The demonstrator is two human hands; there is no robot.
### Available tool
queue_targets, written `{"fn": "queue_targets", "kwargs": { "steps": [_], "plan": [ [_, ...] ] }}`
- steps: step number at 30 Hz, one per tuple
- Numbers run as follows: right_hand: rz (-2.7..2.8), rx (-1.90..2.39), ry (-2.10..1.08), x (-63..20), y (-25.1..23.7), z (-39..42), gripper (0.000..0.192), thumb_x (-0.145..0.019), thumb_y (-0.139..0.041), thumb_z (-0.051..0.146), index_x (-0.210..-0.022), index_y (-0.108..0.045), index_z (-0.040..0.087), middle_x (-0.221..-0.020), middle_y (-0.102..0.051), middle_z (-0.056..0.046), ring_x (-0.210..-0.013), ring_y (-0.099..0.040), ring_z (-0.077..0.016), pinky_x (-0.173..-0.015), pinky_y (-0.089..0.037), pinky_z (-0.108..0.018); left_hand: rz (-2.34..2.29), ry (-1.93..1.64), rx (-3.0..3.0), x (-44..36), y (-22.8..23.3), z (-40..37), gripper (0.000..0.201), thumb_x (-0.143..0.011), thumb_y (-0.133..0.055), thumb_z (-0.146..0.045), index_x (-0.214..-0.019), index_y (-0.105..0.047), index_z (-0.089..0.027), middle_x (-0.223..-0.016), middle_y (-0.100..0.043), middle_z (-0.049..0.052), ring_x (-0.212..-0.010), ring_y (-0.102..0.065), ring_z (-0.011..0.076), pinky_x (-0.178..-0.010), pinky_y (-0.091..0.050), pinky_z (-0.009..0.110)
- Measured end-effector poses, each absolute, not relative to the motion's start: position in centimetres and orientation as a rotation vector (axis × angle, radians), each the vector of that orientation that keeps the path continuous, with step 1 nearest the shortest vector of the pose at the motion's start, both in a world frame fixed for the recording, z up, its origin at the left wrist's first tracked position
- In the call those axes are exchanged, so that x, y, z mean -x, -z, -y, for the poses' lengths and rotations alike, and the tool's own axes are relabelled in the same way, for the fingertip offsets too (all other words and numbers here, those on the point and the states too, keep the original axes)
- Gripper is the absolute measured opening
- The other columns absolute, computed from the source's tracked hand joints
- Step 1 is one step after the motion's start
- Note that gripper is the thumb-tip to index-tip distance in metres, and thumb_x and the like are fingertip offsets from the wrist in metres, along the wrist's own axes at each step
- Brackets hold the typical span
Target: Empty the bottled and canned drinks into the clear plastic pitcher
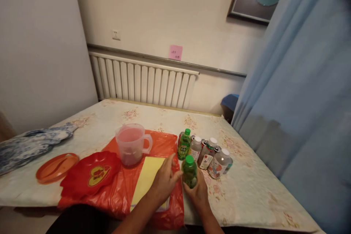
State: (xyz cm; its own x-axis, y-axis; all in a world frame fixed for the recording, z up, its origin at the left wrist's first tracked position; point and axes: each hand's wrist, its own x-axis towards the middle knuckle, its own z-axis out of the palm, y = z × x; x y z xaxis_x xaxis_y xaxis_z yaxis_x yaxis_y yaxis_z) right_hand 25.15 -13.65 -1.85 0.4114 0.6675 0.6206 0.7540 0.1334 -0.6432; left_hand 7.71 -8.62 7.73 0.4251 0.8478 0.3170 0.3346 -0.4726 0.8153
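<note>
My right hand [199, 192] is wrapped round a green-capped plastic bottle [189, 172], which stands upright near the front of the bed-like surface. Just to its left is my left hand [166, 177], fingers spread and thumb towards the bottle, over a yellow paper pad [149, 175]. Behind the held bottle stands a second green-capped bottle [184, 146]. Right of it are white-capped bottles, among them a clear one [219, 164] and a darker one [207, 155]. Some cans show partly between them.
A red plastic sheet [120, 190] lies under a pink pitcher [131, 146] and a red scalloped tray [90, 175]. An orange lid [56, 168] and blue-white cloth [38, 142] lie left. A blue curtain [296, 117] hangs right; a radiator [145, 80] lines the wall.
</note>
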Motion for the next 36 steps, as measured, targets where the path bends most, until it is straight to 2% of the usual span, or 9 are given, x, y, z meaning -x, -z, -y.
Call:
{"fn": "queue_targets", "kwargs": {
  "steps": [2, 4, 9, 16, 21, 23, 25, 30, 36],
  "plan": [
    [1.457, 1.518, 0.053, -23.8, 0.7, 13.8, 0.045, -0.074, -0.065, 0.023, -0.118, -0.056, 0.02, -0.11, -0.065, -0.009, -0.103, -0.062, -0.0254, -0.092, -0.052, -0.041, -0.936, -1.032, -2.049, -7.0, -9.9, 8.9, 0.06, -0.085, -0.054, -0.024, -0.143, -0.038, -0.019, -0.118, -0.056, 0.009, -0.088, -0.058, 0.0191, -0.088, -0.047, 0.034],
    [1.554, 1.487, 0.046, -22.7, -0.3, 13.7, 0.044, -0.075, -0.062, 0.019, -0.119, -0.055, 0.02, -0.111, -0.064, -0.009, -0.104, -0.061, -0.0254, -0.093, -0.051, -0.042, -0.868, -1.046, -2.168, -5.7, -11.9, 9.2, 0.047, -0.087, -0.053, -0.023, -0.133, -0.049, -0.021, -0.12, -0.056, 0.009, -0.105, -0.056, 0.0222, -0.095, -0.044, 0.034],
    [1.695, 1.397, 0.083, -20.8, -1.9, 12.1, 0.058, -0.07, -0.06, 0.011, -0.126, -0.052, 0.019, -0.119, -0.062, -0.011, -0.114, -0.058, -0.0274, -0.1, -0.048, -0.045, -1.019, -1.101, -2.263, -1.9, -14.4, 9.7, 0.02, -0.09, -0.048, -0.022, -0.104, -0.061, -0.02, -0.101, -0.058, 0.007, -0.096, -0.055, 0.0222, -0.089, -0.045, 0.034],
    [1.903, 1.309, 0.094, -19.0, -5.6, 8.4, 0.058, -0.067, -0.059, 0.011, -0.124, -0.051, 0.018, -0.119, -0.061, -0.012, -0.114, -0.058, -0.028, -0.1, -0.048, -0.044, -1.292, -1.425, -2.019, 3.4, -14.8, 9.4, 0.019, -0.088, -0.049, -0.03, -0.097, -0.064, -0.021, -0.096, -0.061, 0.007, -0.093, -0.057, 0.0233, -0.085, -0.045, 0.035],
    [1.978, 1.302, 0.223, -18.8, -10.5, 5.1, 0.055, -0.067, -0.059, 0.012, -0.121, -0.052, 0.017, -0.114, -0.062, -0.012, -0.107, -0.058, -0.0274, -0.095, -0.049, -0.043, -1.398, -1.461, -1.512, 5.7, -10.9, 8.4, 0.022, -0.075, -0.058, -0.036, -0.09, -0.063, -0.021, -0.094, -0.065, 0.004, -0.088, -0.059, 0.0226, -0.077, -0.046, 0.032],
    [2.01, 1.315, 0.357, -19.1, -12.3, 3.4, 0.058, -0.067, -0.058, 0.011, -0.124, -0.051, 0.017, -0.115, -0.061, -0.013, -0.108, -0.057, -0.0288, -0.093, -0.048, -0.045, -1.35, -1.341, -1.289, 5.8, -7.9, 8.2, 0.029, -0.073, -0.058, -0.044, -0.089, -0.06, -0.02, -0.071, -0.061, -0.001, -0.065, -0.055, 0.0175, -0.062, -0.044, 0.028],
    [2.053, 1.36, 0.495, -19.4, -13.9, 1.8, 0.061, -0.066, -0.058, 0.01, -0.127, -0.05, 0.016, -0.118, -0.06, -0.015, -0.109, -0.054, -0.0299, -0.092, -0.046, -0.046, -1.207, -1.206, -1.096, 5.6, -4.9, 8.5, 0.038, -0.07, -0.06, -0.053, -0.088, -0.059, -0.019, -0.053, -0.046, -0.008, -0.048, -0.045, 0.0126, -0.05, -0.035, 0.024],
    [2.207, 1.516, 0.815, -19.7, -17.6, -1.1, 0.055, -0.07, -0.06, 0.01, -0.124, -0.053, 0.013, -0.118, -0.06, -0.014, -0.107, -0.051, -0.0283, -0.093, -0.04, -0.04, -1.052, -1.105, -0.797, 5.0, 0.3, 9.8, 0.044, -0.062, -0.07, -0.054, -0.085, -0.058, -0.019, -0.067, -0.055, -0.006, -0.041, -0.038, 0.0043, -0.041, -0.024, 0.019],
    [2.343, 1.495, 1.047, -18.7, -20.9, -3.2, 0.038, -0.077, -0.056, 0.007, -0.115, -0.058, 0.014, -0.11, -0.061, -0.014, -0.101, -0.049, -0.0284, -0.09, -0.033, -0.039, -1.035, -1.071, -0.688, 4.8, 2.2, 9.8, 0.05, -0.054, -0.076, -0.053, -0.086, -0.057, -0.019, -0.065, -0.058, -0.006, -0.037, -0.038, 0.0035, -0.038, -0.022, 0.018]
  ]
}}
